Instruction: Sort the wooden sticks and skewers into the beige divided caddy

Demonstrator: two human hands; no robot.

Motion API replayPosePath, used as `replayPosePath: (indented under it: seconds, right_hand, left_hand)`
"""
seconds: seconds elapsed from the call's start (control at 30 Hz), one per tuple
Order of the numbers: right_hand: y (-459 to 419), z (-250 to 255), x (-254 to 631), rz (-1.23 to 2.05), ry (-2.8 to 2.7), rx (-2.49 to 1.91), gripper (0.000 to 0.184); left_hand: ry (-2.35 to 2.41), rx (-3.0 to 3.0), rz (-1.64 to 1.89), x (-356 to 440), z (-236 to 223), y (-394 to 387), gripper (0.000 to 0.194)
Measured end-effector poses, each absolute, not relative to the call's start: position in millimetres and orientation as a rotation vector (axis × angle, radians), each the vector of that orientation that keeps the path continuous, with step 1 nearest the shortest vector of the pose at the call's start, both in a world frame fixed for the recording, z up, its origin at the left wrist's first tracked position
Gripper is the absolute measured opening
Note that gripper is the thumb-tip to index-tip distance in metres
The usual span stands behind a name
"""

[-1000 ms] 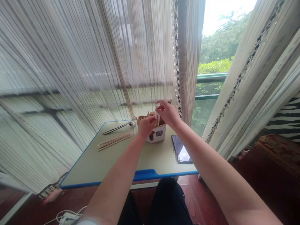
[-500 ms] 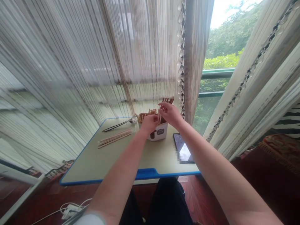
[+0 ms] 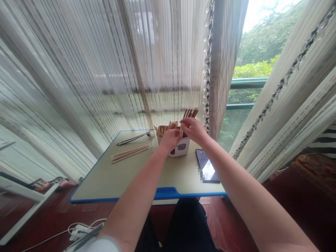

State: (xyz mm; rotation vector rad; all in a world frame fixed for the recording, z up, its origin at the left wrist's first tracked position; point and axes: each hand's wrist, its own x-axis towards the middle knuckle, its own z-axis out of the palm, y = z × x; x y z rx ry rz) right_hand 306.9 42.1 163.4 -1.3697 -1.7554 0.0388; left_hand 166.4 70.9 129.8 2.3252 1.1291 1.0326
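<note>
A white chopstick holder box point(image 3: 181, 149) with a brown rim stands at the back of the table. Light wooden sticks point(image 3: 170, 126) fill its left side, and dark brown chopsticks point(image 3: 190, 113) rise from its right side. My left hand point(image 3: 170, 140) is pinched closed at the box's front rim. Above the box's right part, my right hand point(image 3: 193, 129) is also closed, fingers bent. Between the fingertips of both hands a pale stick point(image 3: 181, 131) stands roughly upright, its lower end hidden.
Several thin wooden skewers point(image 3: 131, 152) lie in a bundle on the table point(image 3: 105, 182), left of the box. Behind them rests a slotted metal spoon point(image 3: 135, 138). A phone point(image 3: 206, 164) lies at right under my forearm. Curtains point(image 3: 168, 63) hang close behind; a power strip point(image 3: 78, 231) is on the floor.
The view has shifted slightly, so the table and box sit a little further right. Both hands stay at the box with the pale stick between them; my right hand is slightly lower.
</note>
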Motion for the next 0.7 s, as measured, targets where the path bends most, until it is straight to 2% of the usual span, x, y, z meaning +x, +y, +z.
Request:
replayPosePath:
  seconds: [0.1, 0.23, 0.3, 0.37, 0.43, 0.57, 0.63, 0.7]
  right_hand:
    - [38, 164, 306, -0.094, -1.739, -1.351, 0.027]
    - [20, 169, 275, -0.369, -1.638, -1.184, 0.027]
    - [12, 166, 243, -0.391, -1.672, -1.036, 0.026]
    - [11, 154, 206, -0.319, -1.798, -0.916, 0.025]
    - [20, 133, 168, -0.185, -1.950, -0.901, 0.026]
    - [58, 72, 108, 0.069, -2.161, -1.226, 0.029]
    - [75, 43, 94, 0.050, -2.198, -1.398, 0.037]
    - [86, 21, 89, -0.002, -2.198, -1.504, 0.040]
  left_hand:
    - [1.092, 2.353, 1.274, 159, 122, 56, 0.024]
    - [1.084, 2.302, 1.845, 121, 102, 35, 0.041]
    - [1.208, 2.216, 2.035, 91, 90, 35, 0.044]
    - [1.451, 2.127, 2.074, 56, 78, 42, 0.043]
    - [1.760, 2.079, 1.929, 20, 65, 55, 0.041]
    - [2.134, 2.261, 1.215, -37, 35, 76, 0.034]
    - [2.187, 2.319, 0.934, -51, 21, 80, 0.028]
    - [2.219, 2.333, 0.802, -56, 10, 82, 0.023]
